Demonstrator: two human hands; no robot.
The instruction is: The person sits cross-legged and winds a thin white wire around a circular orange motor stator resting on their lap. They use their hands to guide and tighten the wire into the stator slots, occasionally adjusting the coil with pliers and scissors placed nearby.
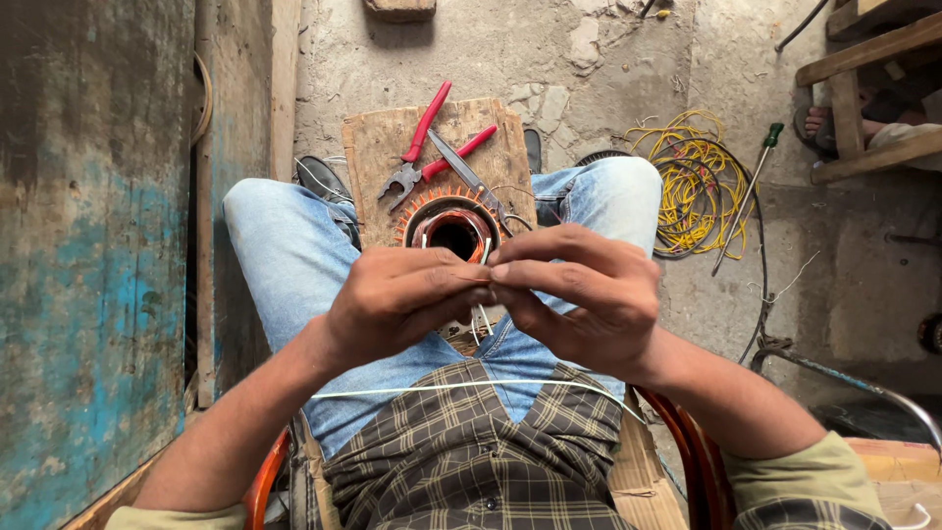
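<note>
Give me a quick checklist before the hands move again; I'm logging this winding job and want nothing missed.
1. Left hand and right hand pinch together: ok.
2. What the fingertips pinch: cannot tell, too small.
3. Stator sits on the wooden board, between the knees: ok.
4. Red pliers within reach on the board: ok.
5. Thin white sleeve lies free across the lap: ok.

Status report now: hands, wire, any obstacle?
Left hand and right hand pinch thin pale wire. Round copper-wound motor stator behind. Nothing blocks.
</note>
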